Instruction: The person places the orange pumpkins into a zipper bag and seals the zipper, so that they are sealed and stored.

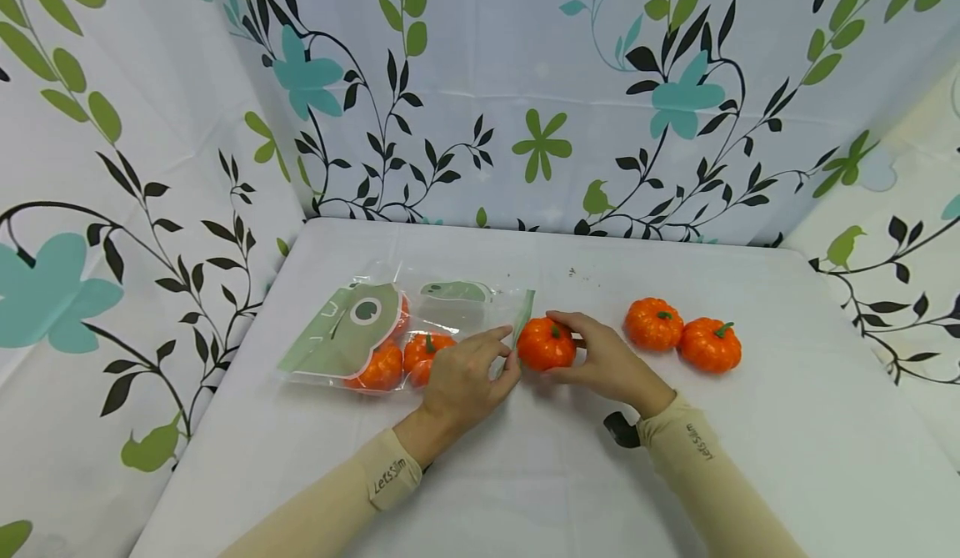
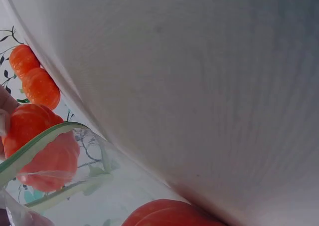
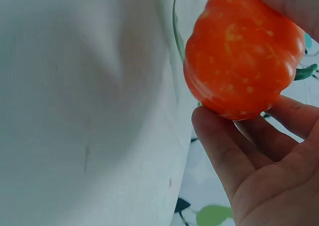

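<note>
My right hand (image 1: 603, 362) grips a small orange toy pumpkin (image 1: 546, 344) with a green stem, thumb on one side and fingers on the other. The pumpkin is right at the mouth of a clear zip bag (image 1: 341, 337) printed with a green cartoon face. In the left wrist view, the bag's green-edged mouth (image 2: 45, 136) gapes in front of the held pumpkin. With thumb and fingers my left hand (image 1: 465, 379) pinches the bag near that mouth. Several orange pumpkins (image 1: 378, 368) lie inside the bag, partly hidden by the print and my left hand.
Two more orange pumpkins, one (image 1: 654, 324) touching another (image 1: 710, 345), sit to the right of my right hand. A white cloth (image 1: 525, 475) covers the table. Patterned curtains (image 1: 465, 108) enclose its back and sides. A black object (image 1: 621, 429) shows by my right wrist.
</note>
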`<control>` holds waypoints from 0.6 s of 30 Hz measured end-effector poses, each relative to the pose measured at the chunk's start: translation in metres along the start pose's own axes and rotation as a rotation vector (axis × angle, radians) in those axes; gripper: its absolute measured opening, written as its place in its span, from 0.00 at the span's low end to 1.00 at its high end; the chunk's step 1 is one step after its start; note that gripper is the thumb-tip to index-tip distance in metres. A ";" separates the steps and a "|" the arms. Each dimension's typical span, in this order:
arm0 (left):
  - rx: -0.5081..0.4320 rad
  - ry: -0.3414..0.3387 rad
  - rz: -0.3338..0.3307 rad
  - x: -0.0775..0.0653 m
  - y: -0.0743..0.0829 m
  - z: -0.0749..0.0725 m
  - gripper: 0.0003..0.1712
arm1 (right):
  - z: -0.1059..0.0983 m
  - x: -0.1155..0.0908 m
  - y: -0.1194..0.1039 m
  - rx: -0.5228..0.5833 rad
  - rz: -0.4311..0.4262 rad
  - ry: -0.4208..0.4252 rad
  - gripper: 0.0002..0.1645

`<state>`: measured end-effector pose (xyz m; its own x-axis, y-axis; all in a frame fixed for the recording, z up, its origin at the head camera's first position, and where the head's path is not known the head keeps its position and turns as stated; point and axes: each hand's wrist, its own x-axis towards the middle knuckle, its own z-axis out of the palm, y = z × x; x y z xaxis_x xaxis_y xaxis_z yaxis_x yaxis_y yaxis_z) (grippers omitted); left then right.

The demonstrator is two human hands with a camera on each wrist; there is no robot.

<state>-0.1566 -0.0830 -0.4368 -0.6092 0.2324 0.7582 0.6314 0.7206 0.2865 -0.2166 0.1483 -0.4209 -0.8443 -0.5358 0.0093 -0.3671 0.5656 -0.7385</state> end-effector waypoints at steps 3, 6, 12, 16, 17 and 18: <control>0.003 -0.011 -0.005 0.000 0.000 0.000 0.04 | 0.008 0.003 -0.003 0.030 -0.010 -0.005 0.52; 0.005 -0.014 -0.009 0.000 0.000 -0.001 0.04 | 0.016 0.007 -0.006 0.049 -0.022 -0.009 0.51; 0.011 0.002 -0.003 0.000 0.000 0.000 0.04 | 0.029 0.014 -0.012 0.068 -0.033 -0.004 0.48; 0.022 0.030 0.014 0.000 0.000 0.001 0.03 | 0.034 0.018 -0.014 0.058 -0.025 -0.006 0.47; 0.022 0.035 0.016 0.000 0.000 0.001 0.03 | 0.034 0.019 -0.014 0.058 -0.026 -0.008 0.46; 0.021 0.039 0.017 0.000 0.000 0.001 0.03 | 0.035 0.019 -0.014 0.061 -0.027 -0.010 0.45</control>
<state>-0.1574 -0.0824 -0.4377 -0.5790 0.2195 0.7852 0.6311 0.7305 0.2611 -0.2139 0.1080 -0.4342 -0.8305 -0.5566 0.0236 -0.3650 0.5117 -0.7778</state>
